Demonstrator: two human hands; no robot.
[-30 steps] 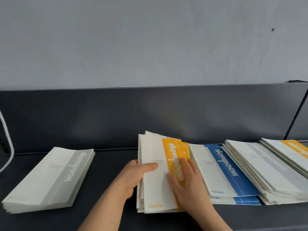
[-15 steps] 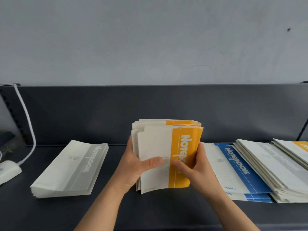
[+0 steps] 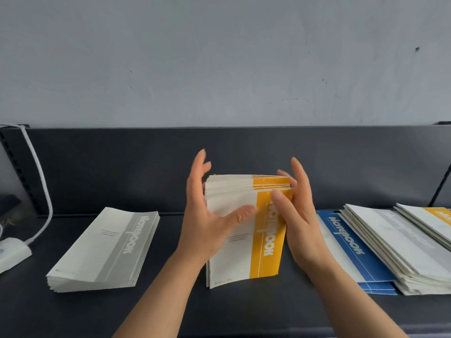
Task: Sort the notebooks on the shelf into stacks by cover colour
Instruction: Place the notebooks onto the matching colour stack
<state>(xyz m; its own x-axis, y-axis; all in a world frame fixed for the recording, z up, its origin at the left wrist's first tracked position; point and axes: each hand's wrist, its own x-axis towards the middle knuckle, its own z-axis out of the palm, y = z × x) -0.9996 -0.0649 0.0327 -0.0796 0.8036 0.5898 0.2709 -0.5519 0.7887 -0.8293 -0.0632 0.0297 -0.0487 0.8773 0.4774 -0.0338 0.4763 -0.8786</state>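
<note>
Stack of yellow notebooks upright at shelf centre, clutched half a second ago, now merely steadied between left hand and right hand, fingers spread wide. Seemingly squaring edges; grey stack left, blue stack right.

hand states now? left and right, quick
Left hand: open, fingers straight, palm against the left edge of the orange notebook stack, thumb on its cover.
Right hand: open, fingers spread, against the stack's right edge.
</note>
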